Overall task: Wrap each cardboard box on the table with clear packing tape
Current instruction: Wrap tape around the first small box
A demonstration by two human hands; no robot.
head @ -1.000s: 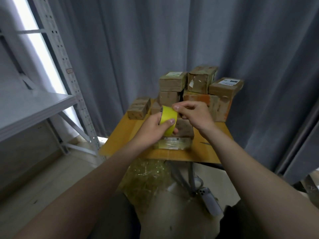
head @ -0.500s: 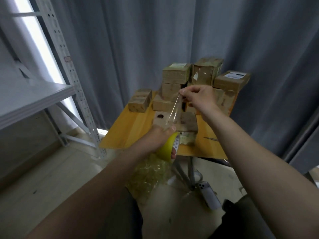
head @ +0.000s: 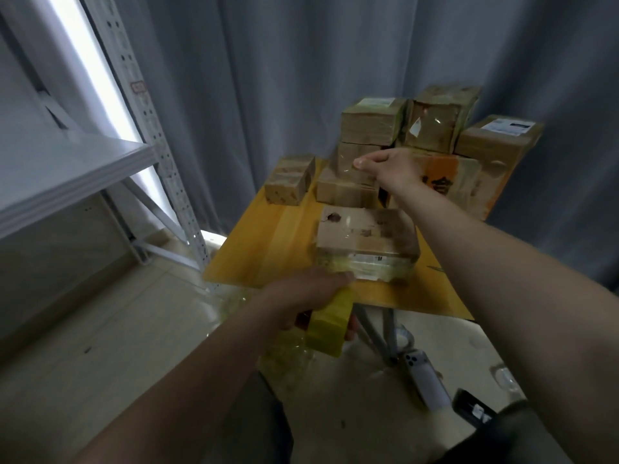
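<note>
Tape end [head: 348, 164] held above the box [head: 365, 241] at the table's [head: 268, 252] front edge
Left hand [head: 301, 296] grips the roll [head: 330, 321], right hand [head: 388, 169] pinches that end — with slack, it could fold onto itself.

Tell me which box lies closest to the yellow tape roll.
The flat box lying alone at the near edge of the table, just beyond the yellow tape roll; the other boxes sit further back.
</note>
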